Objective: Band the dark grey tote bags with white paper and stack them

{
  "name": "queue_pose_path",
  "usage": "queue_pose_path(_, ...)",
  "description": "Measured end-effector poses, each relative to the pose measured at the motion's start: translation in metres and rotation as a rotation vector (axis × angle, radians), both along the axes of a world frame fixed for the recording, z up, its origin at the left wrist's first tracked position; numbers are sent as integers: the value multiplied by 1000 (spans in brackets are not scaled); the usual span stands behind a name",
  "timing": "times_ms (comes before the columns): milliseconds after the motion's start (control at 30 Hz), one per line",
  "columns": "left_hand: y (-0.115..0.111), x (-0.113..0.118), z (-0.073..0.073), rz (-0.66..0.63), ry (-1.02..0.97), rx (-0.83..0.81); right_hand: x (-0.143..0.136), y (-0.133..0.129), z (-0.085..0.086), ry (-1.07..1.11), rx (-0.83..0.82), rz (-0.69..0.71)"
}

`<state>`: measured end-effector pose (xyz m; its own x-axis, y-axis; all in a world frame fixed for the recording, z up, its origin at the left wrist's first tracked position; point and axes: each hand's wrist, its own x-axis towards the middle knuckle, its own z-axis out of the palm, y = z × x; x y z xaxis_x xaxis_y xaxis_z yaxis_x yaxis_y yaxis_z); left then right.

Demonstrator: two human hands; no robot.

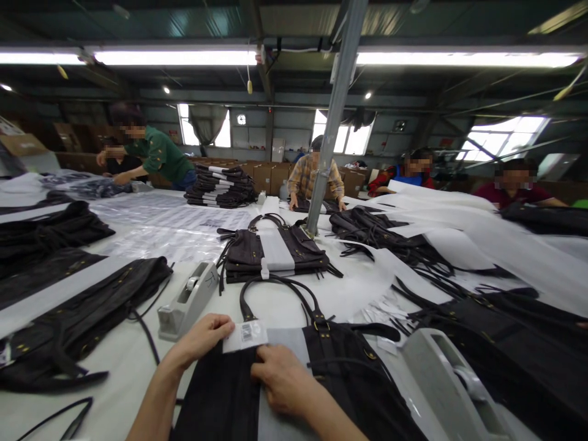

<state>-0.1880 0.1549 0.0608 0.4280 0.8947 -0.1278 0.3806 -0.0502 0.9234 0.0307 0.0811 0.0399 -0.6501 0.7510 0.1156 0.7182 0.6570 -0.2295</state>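
Note:
A black handbag (349, 367) lies before me, its looped handles pointing away. A white paper band (291, 338) runs across it. At the bag's upper left, my left hand (204, 340) pinches the edge of a small clear packet with a barcode label (245, 335). My right hand (287, 383) rests on the paper band just below the packet, fingers curled in; what those fingers hold is hidden. Just beyond lies another dark handbag (243, 252) with a white band around its middle.
Grey tape dispensers stand to the left (188, 300) and right (452, 386). More dark bags (82, 300) lie at the left, with a stack of bags (220, 185) farther back. A metal post (333, 116) rises from the table. Several co-workers stand across it; white sheets (482, 220) lie right.

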Motion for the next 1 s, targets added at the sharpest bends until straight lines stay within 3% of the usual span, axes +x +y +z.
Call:
queue_pose_path(200, 5, -13, -15, 29, 133, -48, -1, -2, -9, 72, 87, -109)
queue_pose_path(367, 2, -13, -17, -60, 135, -118, -2, -8, -8, 199, 129, -174)
queue_pose_path(533, 1, 21, -30, -69, 142, -184, -3, -7, -6, 244, 161, -181)
queue_pose_path(667, 0, 53, -42, -49, 150, -185, -4, -7, -14, 264, 156, -178)
queue_pose_path(867, 2, 83, -60, 131, 212, 45, -11, -7, -34, 298, 110, -188)
queue_pose_path(1000, 4, 90, -69, 227, 270, 157, -12, -7, -34, 298, 116, -181)
